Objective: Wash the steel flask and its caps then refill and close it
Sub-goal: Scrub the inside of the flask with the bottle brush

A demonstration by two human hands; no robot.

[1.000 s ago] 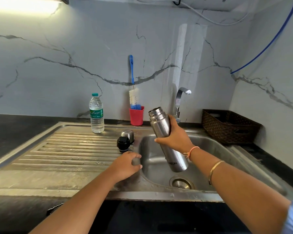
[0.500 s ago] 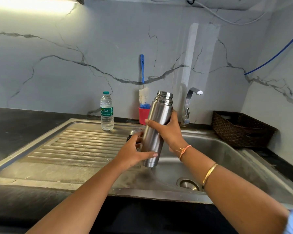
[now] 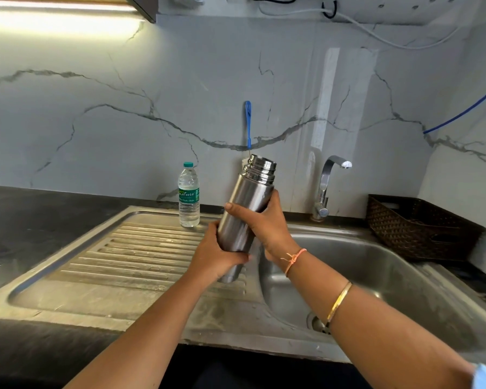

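My left hand (image 3: 216,255) and right hand (image 3: 264,223) both grip the uncapped steel flask (image 3: 244,217) above the sink's edge.

My left hand curls round the flask's lower body, with the base showing just beneath it, and my right hand wraps the middle directly above, the two hands nearly touching. The flask leans a little, its threaded mouth up and toward the right, over the seam between the ribbed drainboard (image 3: 124,248) and the sink basin (image 3: 376,276). A plastic water bottle (image 3: 189,197) stands upright at the back of the drainboard, just left of the flask. The tap (image 3: 327,186) is to its right, and a woven basket (image 3: 418,228) is near the basin's far side.
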